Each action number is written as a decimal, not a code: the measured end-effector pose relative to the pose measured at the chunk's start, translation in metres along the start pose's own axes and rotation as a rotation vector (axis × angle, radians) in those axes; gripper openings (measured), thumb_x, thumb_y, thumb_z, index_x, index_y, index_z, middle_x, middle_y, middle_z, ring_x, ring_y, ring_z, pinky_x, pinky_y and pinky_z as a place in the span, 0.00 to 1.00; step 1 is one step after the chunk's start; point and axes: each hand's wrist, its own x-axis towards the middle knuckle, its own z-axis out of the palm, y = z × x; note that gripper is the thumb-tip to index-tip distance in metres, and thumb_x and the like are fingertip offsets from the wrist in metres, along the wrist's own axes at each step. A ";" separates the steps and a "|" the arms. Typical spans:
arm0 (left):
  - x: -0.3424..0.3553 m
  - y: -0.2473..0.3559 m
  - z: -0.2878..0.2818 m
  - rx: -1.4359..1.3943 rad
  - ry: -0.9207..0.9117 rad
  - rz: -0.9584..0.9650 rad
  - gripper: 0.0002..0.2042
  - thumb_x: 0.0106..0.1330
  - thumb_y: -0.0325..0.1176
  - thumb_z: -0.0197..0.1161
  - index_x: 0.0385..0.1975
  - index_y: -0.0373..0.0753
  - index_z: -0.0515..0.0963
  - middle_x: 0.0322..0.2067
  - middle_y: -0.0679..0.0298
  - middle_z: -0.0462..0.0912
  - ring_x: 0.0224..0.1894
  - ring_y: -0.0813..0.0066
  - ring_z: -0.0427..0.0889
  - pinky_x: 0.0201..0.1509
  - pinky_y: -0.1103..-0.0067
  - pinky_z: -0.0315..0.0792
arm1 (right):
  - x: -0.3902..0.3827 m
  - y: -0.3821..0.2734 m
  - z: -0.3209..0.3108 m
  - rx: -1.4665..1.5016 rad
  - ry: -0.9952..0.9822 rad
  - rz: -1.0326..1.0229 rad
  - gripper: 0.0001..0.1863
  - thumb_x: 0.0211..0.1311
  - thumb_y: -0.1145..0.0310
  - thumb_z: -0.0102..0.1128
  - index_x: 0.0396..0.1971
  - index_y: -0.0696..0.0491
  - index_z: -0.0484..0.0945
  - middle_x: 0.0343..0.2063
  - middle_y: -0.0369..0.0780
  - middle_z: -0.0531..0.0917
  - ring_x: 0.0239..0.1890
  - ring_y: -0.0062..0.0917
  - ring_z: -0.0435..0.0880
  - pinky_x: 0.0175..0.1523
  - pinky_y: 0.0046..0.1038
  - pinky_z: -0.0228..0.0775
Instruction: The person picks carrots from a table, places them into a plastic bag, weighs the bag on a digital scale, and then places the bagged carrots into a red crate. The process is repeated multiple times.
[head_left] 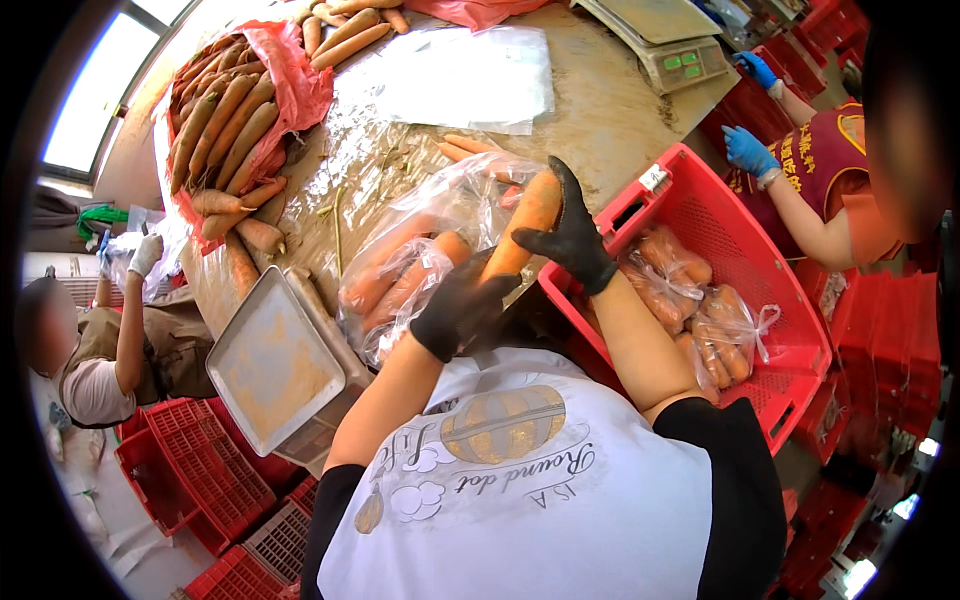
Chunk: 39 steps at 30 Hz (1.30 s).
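Observation:
A large orange carrot (530, 220) is held slantwise in front of me. My right hand (575, 238), in a black glove, grips its upper part, with the thumb across it and the fingers along its far side. Around the lower end my left hand (455, 312), also black-gloved, is closed. Just beyond the left hand a clear plastic bag (465, 190) lies on the table with several carrots (405, 280) inside. Some of that bag is hidden behind my hands and the held carrot.
A red crate (765, 390) at my right holds bagged carrots (715, 325). At left stands a scale (278, 360); another scale (660, 45) is at the far right. A red bag (300, 75) spills carrots near clear plastic sheets (470, 75). Co-workers stand on both sides.

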 end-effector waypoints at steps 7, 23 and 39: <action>0.013 -0.041 -0.025 0.493 -0.010 0.338 0.25 0.60 0.35 0.59 0.56 0.34 0.62 0.41 0.68 0.71 0.42 0.84 0.68 0.45 0.85 0.64 | 0.026 -0.002 0.006 -0.095 0.036 0.052 0.18 0.48 0.66 0.65 0.37 0.57 0.72 0.31 0.42 0.78 0.35 0.27 0.77 0.43 0.26 0.68; -0.001 -0.028 -0.017 0.664 0.316 0.606 0.26 0.55 0.30 0.62 0.55 0.39 0.64 0.39 0.64 0.74 0.34 0.76 0.75 0.34 0.81 0.68 | 0.032 -0.018 0.026 0.035 -0.092 -0.073 0.27 0.52 0.72 0.62 0.51 0.57 0.62 0.43 0.40 0.72 0.45 0.23 0.72 0.50 0.22 0.66; 0.005 -0.027 -0.018 0.584 0.270 0.413 0.33 0.52 0.32 0.66 0.58 0.36 0.58 0.42 0.65 0.69 0.41 0.76 0.68 0.46 0.80 0.65 | 0.054 0.002 0.046 -0.090 0.041 -0.052 0.12 0.65 0.70 0.44 0.43 0.60 0.71 0.39 0.42 0.78 0.42 0.32 0.77 0.49 0.28 0.68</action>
